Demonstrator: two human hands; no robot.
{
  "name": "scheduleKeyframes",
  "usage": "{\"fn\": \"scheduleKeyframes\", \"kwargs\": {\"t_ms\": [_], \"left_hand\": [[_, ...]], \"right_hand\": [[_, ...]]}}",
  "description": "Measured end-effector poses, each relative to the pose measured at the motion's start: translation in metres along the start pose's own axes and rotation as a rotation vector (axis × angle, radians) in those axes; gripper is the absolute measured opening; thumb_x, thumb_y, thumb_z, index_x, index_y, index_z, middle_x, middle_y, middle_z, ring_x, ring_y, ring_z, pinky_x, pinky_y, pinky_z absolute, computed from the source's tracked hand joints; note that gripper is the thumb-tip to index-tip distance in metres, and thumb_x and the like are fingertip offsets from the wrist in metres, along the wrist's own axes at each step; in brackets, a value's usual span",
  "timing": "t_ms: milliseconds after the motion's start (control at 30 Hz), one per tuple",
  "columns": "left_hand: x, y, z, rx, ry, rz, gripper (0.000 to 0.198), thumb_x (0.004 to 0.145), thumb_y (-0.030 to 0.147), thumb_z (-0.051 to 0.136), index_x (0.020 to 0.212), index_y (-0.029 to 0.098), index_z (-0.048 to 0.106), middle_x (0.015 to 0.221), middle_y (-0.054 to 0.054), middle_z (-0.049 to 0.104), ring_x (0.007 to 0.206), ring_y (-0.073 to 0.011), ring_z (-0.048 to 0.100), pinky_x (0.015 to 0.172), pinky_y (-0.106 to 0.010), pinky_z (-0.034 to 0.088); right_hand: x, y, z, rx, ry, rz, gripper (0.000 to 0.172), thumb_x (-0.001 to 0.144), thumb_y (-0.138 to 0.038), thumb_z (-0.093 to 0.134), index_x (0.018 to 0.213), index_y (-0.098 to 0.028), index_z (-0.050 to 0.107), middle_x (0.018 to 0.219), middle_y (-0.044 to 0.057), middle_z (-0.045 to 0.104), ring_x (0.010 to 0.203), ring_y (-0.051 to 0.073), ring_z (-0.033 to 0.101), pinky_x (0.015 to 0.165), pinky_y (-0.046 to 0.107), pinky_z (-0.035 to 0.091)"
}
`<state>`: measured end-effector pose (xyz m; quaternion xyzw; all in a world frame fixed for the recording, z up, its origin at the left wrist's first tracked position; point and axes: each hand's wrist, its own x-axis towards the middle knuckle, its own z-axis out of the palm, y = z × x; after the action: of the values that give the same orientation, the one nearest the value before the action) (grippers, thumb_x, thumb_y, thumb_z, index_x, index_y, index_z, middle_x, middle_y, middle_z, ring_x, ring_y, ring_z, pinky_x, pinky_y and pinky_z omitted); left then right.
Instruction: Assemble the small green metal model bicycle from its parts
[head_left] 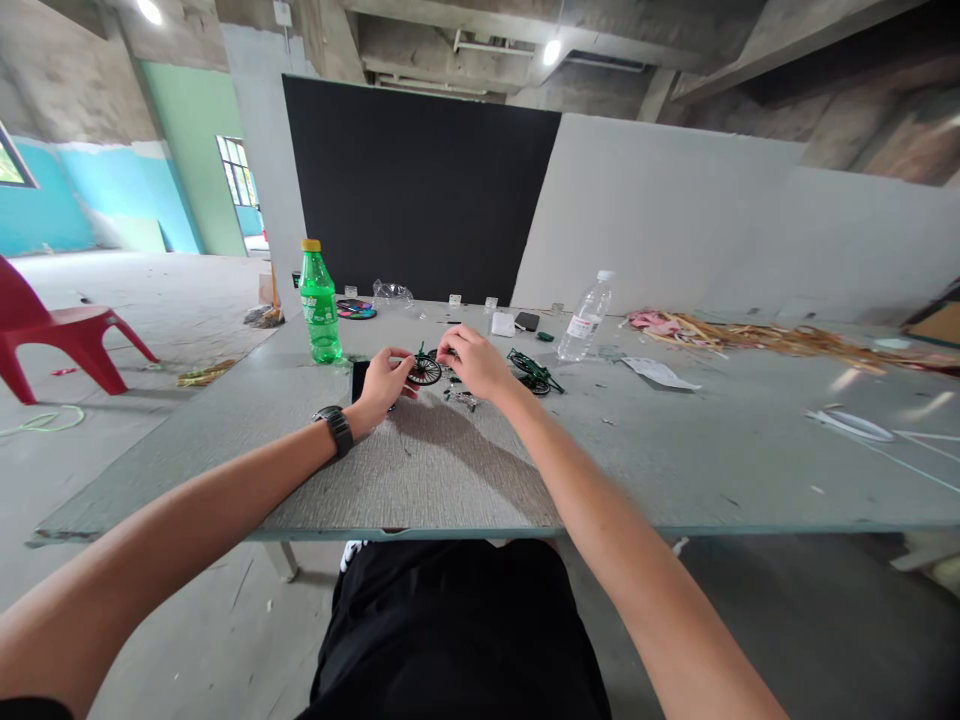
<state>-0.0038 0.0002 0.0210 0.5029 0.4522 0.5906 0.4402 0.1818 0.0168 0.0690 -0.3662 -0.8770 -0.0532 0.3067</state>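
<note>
My left hand (385, 382), with a black wristwatch (334, 430), is closed on a model bicycle front wheel (426, 370) with thin black spokes and a dark green fork piece above it. Just right of the wheel is my right hand (472, 360), its fingers pinched together; whatever they hold is hidden. Small silvery and dark parts (460, 398) lie on the table below the right hand. A green model bicycle frame (534, 372) with black parts rests to the right of that hand. Partly under the left hand is a dark flat object (360, 378).
On the grey table (450, 480) stand a green soda bottle (320, 310) and a clear water bottle (586, 318). Farther back are a white box (502, 324), a black box (528, 321) and a colourful palette (355, 309). Paper (660, 374) and wooden strips (765, 338) lie right.
</note>
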Motion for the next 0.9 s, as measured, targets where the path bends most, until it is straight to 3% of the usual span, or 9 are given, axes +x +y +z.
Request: {"fn": "scheduleKeyframes", "kwargs": {"t_ms": [233,600,900], "left_hand": [[0.002,-0.005,0.000,0.058,-0.010,0.037,0.011,0.092,0.023,0.063,0.097,0.015,0.056,0.077,-0.005,0.071,0.057,-0.0147,0.068,0.049,-0.024,0.056],[0.002,-0.005,0.000,0.062,-0.003,0.040,0.018,0.090,0.027,0.068,0.096,0.015,0.056,0.074,-0.004,0.072,0.051,-0.0130,0.066,0.050,-0.025,0.057],[0.004,-0.009,0.000,0.093,-0.005,0.057,0.015,0.092,0.026,0.067,0.097,0.016,0.057,0.078,-0.007,0.073,0.060,-0.0154,0.070,0.051,-0.025,0.058]], "right_hand": [[0.000,-0.015,0.010,-0.029,-0.049,-0.072,0.008,0.098,-0.018,0.057,0.093,-0.019,0.064,0.112,0.008,0.063,0.097,0.019,0.060,0.089,0.034,0.045],[0.000,-0.016,0.010,0.007,-0.060,-0.040,0.008,0.098,-0.017,0.057,0.091,-0.019,0.062,0.111,0.007,0.062,0.091,0.017,0.060,0.084,0.030,0.045],[-0.001,-0.020,0.009,0.032,-0.073,-0.024,0.008,0.099,-0.020,0.056,0.093,-0.020,0.061,0.110,0.007,0.061,0.090,0.017,0.060,0.082,0.030,0.045]]}}
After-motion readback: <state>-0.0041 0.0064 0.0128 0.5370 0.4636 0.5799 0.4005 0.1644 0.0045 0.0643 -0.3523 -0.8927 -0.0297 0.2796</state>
